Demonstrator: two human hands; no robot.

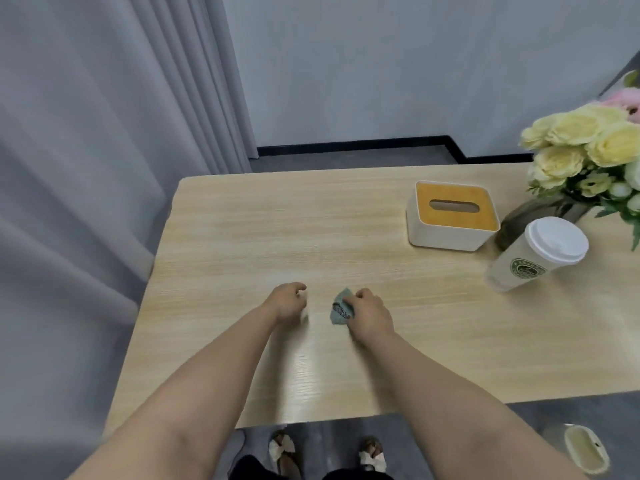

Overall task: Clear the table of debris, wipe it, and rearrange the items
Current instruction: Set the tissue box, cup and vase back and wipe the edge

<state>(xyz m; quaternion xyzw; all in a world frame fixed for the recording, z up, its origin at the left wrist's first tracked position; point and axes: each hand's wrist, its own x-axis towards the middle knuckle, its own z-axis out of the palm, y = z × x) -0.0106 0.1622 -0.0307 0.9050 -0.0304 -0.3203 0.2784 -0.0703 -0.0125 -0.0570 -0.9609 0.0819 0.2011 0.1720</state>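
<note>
Frame centre, near bench (242,237) edge: my right hand (369,311) grips a bunched grey-green cloth (341,308); my left hand (287,301) is curled round a small white scrap (304,315), probably debris. Best to bin the scrap, then wipe in overlapping strokes toward the tissue box (452,216) and cup (536,254), upper right.

The left half and middle of the surface (242,237) lie bare from near edge to far edge. Toward the far right corner stand a tissue box (452,214), a lidded paper cup (540,252) just beside it, and a vase of flowers (585,157) behind, crowding that side.
</note>
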